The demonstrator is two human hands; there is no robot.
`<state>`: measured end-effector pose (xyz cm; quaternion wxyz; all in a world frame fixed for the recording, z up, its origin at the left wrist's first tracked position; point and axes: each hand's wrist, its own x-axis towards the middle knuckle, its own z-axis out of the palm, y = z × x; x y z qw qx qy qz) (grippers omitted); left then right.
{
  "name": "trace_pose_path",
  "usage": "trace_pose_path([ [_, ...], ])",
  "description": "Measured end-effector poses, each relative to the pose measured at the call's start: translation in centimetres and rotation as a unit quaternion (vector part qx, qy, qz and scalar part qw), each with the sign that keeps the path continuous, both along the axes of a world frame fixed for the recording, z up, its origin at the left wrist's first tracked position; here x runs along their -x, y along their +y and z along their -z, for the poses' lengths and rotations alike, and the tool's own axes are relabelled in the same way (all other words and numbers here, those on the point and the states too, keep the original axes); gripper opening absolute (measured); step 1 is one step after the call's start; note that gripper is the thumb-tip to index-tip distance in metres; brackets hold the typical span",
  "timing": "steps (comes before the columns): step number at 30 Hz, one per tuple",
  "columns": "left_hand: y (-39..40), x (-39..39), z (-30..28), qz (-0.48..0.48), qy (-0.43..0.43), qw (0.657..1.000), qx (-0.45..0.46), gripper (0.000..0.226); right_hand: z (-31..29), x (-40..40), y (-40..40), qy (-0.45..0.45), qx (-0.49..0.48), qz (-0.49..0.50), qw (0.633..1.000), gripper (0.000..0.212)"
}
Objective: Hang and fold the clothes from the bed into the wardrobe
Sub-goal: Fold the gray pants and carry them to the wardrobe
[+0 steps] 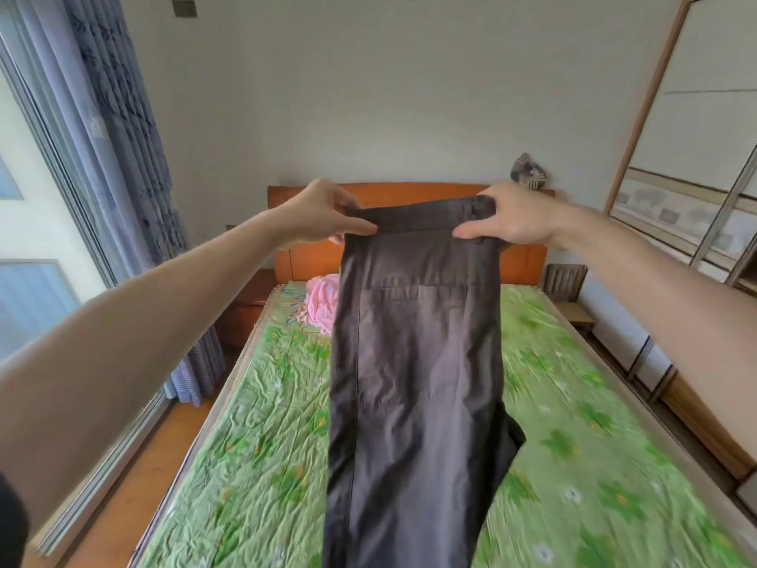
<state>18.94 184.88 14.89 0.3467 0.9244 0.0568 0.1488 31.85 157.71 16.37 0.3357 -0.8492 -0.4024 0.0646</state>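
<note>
Trousers (413, 362) of dark grey cloth hang full length above the bed (573, 465), held up by the waistband in front of the orange headboard (311, 262). The left hand (317, 213) pinches one end of the waistband, the right hand (514, 217) grips the other, thumbs on the near side. The fabric is smooth with faint creases; a pocket seam shows below the band. A pink garment (321, 299) lies on the bed near the headboard.
</note>
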Motion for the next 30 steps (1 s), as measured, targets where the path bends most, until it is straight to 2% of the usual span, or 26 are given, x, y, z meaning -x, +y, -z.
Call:
trace_pose_path([
  [4, 2.4, -4.5, -2.6, -0.112, -0.107, 0.986, -0.064, 0.023, -2.9, -3.5, 4.6, -0.174, 0.014, 0.055, 0.983, 0.028],
  [8, 3.5, -6.3, -7.9, -0.187, -0.248, 0.95, -0.026, 0.022, -8.8, -4.3, 7.1, -0.332, -0.036, 0.09, 0.938, 0.036],
  [11, 3.2, -5.8, -10.3, -0.177, -0.32, 0.931, -0.014, 0.019, -10.3, -3.6, 7.1, -0.43, -0.102, 0.087, 0.893, 0.02],
  [15, 1.8, -3.7, -9.4, -0.124, -0.344, 0.931, -0.018, 0.017, -7.9, -3.2, 5.7, -0.478, -0.178, 0.092, 0.855, 0.021],
  [18, 0.2, -1.5, -5.4, -0.087, -0.287, 0.954, -0.019, 0.026, -2.3, -1.9, 3.0, -0.495, -0.181, 0.103, 0.844, 0.02],
  [20, -1.0, 0.1, -0.6, -0.071, -0.238, 0.968, -0.046, 0.028, 3.3, 0.2, 0.3, -0.507, -0.184, 0.076, 0.839, 0.017],
  [23, -3.3, 3.1, 9.5, -0.045, -0.145, 0.976, -0.157, 0.017, 13.9, 3.3, -3.8, -0.468, -0.124, -0.006, 0.875, 0.016],
  [25, -5.5, 5.5, 17.4, -0.007, -0.053, 0.973, -0.223, 0.016, 22.1, 5.1, -6.1, -0.411, -0.065, -0.05, 0.908, 0.018],
  [27, -8.1, 7.7, 25.5, 0.03, 0.051, 0.967, -0.248, 0.017, 30.8, 7.2, -7.9, -0.352, -0.001, -0.066, 0.934, 0.023],
  [30, -11.9, 10.0, 37.3, 0.066, 0.193, 0.931, -0.302, 0.03, 43.7, 10.4, -9.8, -0.287, 0.106, -0.063, 0.95, 0.043],
])
